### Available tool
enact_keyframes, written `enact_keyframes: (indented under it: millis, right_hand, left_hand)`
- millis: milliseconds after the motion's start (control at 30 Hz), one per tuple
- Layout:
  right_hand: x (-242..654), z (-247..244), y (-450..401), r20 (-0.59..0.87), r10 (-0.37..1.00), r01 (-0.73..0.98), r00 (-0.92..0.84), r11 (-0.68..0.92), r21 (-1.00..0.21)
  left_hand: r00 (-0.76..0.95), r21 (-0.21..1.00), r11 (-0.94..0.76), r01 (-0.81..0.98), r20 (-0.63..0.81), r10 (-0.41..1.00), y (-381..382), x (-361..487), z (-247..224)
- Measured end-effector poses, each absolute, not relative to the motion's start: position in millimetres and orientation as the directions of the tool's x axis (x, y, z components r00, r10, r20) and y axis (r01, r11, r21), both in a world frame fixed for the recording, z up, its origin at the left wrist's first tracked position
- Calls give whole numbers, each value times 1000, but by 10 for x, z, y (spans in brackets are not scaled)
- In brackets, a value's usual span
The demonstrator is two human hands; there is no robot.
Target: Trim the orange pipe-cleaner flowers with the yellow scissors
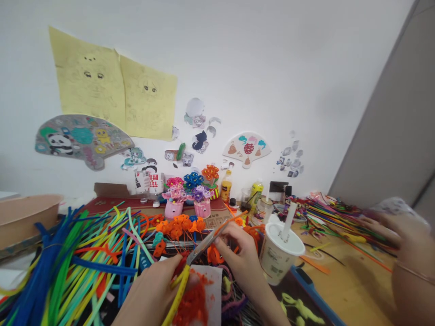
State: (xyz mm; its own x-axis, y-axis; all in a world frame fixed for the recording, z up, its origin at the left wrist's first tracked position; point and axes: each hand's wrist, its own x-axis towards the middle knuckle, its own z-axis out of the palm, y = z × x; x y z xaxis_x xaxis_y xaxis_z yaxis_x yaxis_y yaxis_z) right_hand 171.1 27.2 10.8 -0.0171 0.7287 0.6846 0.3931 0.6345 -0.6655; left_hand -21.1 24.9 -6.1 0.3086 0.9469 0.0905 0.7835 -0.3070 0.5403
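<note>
My left hand [154,287] is closed around a pair of scissors with yellow handles [177,296]. Their metal blades [204,246] point up and to the right. Between the fingertips of my right hand [239,246] is an orange pipe cleaner [233,219], its length lying alongside the blade tips. Below the scissors, a sheet of white paper [215,283] carries a pile of orange-red fuzz [195,301]. Just beyond my hands lie several orange pipe-cleaner flowers [176,226].
Loose pipe cleaners [102,253] heap on the left beside a round tan container [27,217]. A lidded cup with a straw [280,251] stands right of my right hand. Pink pots of flowers [174,209] and bottles [226,186] line the back. Another person's hand [384,228] reaches in at right.
</note>
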Motion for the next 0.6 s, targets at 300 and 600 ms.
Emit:
enact_keyframes:
  millis: [300, 600]
  right_hand:
    - [1707, 73, 269, 659, 750, 385, -56, 626, -679]
    - [1681, 113, 245, 669, 740, 392, -66, 636, -665]
  left_hand:
    - [310, 514, -290, 808, 47, 949, 281, -158, -75]
    - [300, 512, -285, 810, 55, 952, 244, -151, -81]
